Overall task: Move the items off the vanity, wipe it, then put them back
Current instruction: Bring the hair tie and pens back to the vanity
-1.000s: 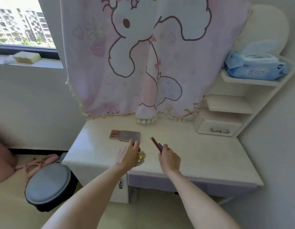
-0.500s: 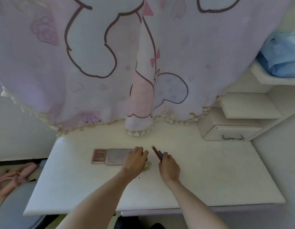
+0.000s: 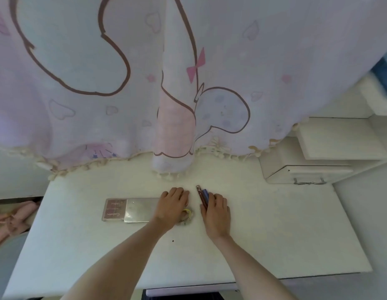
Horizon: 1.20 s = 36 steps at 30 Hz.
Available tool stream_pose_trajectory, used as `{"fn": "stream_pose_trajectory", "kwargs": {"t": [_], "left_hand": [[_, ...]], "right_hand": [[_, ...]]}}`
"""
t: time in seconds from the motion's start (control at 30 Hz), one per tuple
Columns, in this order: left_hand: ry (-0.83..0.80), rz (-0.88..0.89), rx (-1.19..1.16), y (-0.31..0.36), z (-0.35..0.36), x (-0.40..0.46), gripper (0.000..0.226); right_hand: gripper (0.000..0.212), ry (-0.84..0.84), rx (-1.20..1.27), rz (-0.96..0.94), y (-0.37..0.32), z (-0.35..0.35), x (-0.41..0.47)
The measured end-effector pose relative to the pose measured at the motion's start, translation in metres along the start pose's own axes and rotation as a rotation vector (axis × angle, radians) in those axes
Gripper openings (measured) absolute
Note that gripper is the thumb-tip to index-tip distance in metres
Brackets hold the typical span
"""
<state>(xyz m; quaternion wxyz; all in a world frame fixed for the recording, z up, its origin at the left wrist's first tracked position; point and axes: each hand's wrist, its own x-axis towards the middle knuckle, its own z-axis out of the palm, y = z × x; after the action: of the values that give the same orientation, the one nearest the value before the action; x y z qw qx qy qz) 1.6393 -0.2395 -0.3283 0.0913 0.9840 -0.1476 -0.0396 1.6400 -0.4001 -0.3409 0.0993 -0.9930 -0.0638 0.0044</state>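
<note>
A cream vanity top (image 3: 275, 230) fills the lower view. My left hand (image 3: 172, 207) lies palm down over a small hair tie with a yellow loop (image 3: 186, 216), which peeks out at its right side; whether the fingers grip it is hidden. Just left of that hand lies a flat makeup palette (image 3: 129, 210), its silver lid and pink end showing. My right hand (image 3: 215, 211) holds two slim cosmetic sticks (image 3: 202, 194), one dark red and one blue, their tips pointing away from me, low over the top.
A pink cartoon curtain (image 3: 145, 83) hangs over the back of the vanity. At the right stand a small drawer (image 3: 305, 173) and stepped shelves (image 3: 340, 139). Pink slippers (image 3: 12, 217) lie on the floor at the left.
The camera has moved closer and tilted down over the vanity. Both hands have stayed over the hair tie and sticks, with the left hand flatter over the hair tie.
</note>
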Motion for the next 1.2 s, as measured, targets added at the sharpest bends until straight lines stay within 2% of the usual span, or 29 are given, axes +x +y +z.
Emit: {"fn": "stream_pose_trajectory", "kwargs": {"t": [0.1,0.2,0.27,0.37,0.5,0.6,0.77,0.97,1.2], "left_hand": [[-0.02,0.043,-0.035,-0.006,-0.002,-0.008,0.078],[-0.037,0.057,-0.054,-0.012,-0.001,-0.018,0.087],[-0.063,0.064,-0.069,-0.016,-0.001,-0.025,0.083],[-0.018,0.087,-0.056,-0.016,-0.004,-0.035,0.07],[-0.012,0.12,0.011,-0.005,-0.006,-0.041,0.071],[-0.062,0.088,0.041,0.003,0.004,-0.045,0.07],[-0.063,0.025,0.043,0.007,0.004,-0.048,0.065],[-0.023,0.028,0.139,0.003,-0.008,-0.046,0.063],[-0.021,0.016,0.173,0.006,-0.032,-0.03,0.056]], "right_hand": [[0.042,0.055,0.032,-0.049,0.003,-0.002,-0.001],[0.046,0.019,0.092,-0.1,0.006,-0.002,0.0],[0.044,-0.023,0.119,-0.147,0.007,-0.003,0.0],[0.052,-0.057,0.099,-0.275,0.015,0.003,-0.005],[0.058,-0.128,0.099,-0.333,0.015,0.004,-0.015],[0.05,-0.134,0.117,-0.364,-0.002,0.006,-0.024],[0.065,-0.16,0.093,-0.293,-0.016,0.011,-0.029],[0.049,-0.142,0.031,-0.287,0.001,-0.002,-0.025],[0.056,-0.176,-0.081,-0.219,0.042,-0.028,-0.009]]}}
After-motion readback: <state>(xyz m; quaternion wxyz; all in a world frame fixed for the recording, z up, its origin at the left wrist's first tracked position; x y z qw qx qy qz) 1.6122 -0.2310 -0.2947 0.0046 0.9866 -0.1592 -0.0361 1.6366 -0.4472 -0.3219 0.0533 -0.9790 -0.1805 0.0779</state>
